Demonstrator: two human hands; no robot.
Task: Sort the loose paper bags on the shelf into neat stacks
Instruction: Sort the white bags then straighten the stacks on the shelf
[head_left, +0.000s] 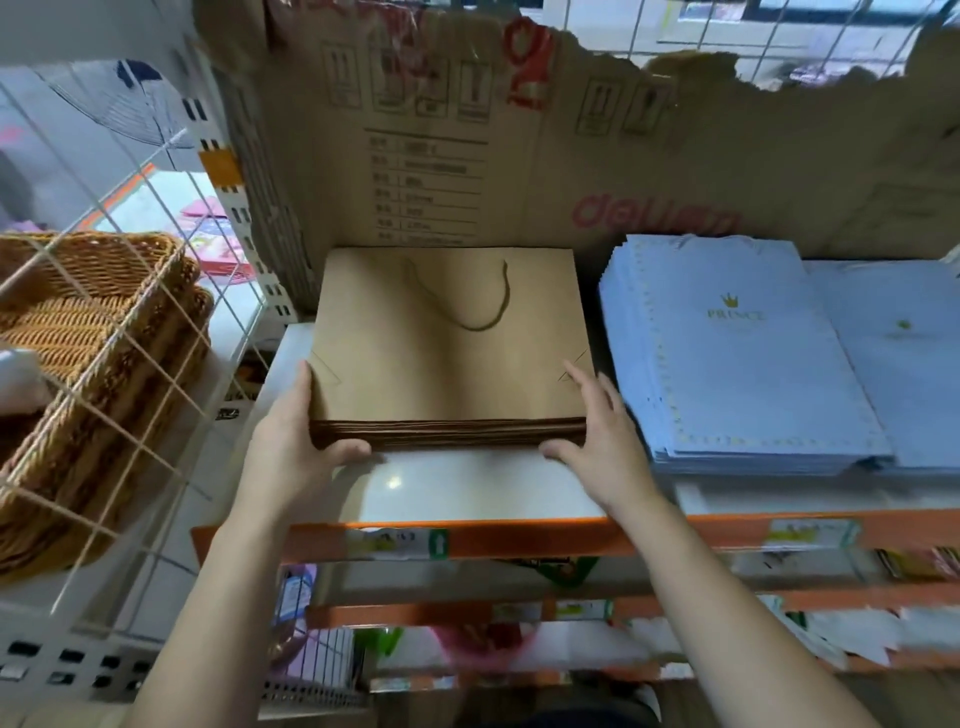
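Stack of brown paper bags (449, 358) lies flat on the white shelf (467, 488), its far edge close against the cardboard backing (571, 171), top bag's cord handle (467, 312) facing up. Left hand (291, 436) is at the near left corner, fingers straight along the stack's side and thumb laid across the front edge; right hand (602, 436) mirrors it at the near right corner, fingers extended and spread against the side. Both are flat and pressing, neither closed round the stack. Clear room: a bare strip of shelf between the stack's front edge and the orange front rail (519, 538). To the right, only a narrow gap — occupied by the right hand's fingers — before a stack of pale blue bags (737, 364); a second blue stack (904, 364) adjoins it. On the left, the shelf edge lies just beside the stack, then a white wire panel (156, 291) with a wicker basket (78, 322) beyond.
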